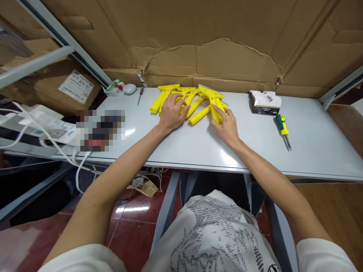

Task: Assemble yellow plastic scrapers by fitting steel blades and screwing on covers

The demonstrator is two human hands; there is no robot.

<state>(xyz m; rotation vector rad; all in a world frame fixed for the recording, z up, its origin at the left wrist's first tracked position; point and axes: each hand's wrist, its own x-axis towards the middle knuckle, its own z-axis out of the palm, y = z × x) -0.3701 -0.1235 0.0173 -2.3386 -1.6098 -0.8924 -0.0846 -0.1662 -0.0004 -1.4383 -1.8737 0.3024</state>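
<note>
Several yellow scrapers (195, 107) with T-shaped heads lie in an overlapping group near the back of the grey-white table. My left hand (172, 113) is over the left part of the group, its fingers curled down and a scraper handle between thumb and fingers. On the right side, my right hand (226, 124) is closed around the handle of another yellow scraper (210, 92), whose head points away from me and shows a thin blade edge. The hands partly cover the handles beneath them.
At the back right stands a row of small black-and-white boxes (265, 102); a green-and-yellow screwdriver (281, 124) lies before them. A thin screwdriver (140, 95) and a white mouse (129, 89) lie back left. White cables (51, 138) hang over the left edge. Cardboard (227, 60) backs the table.
</note>
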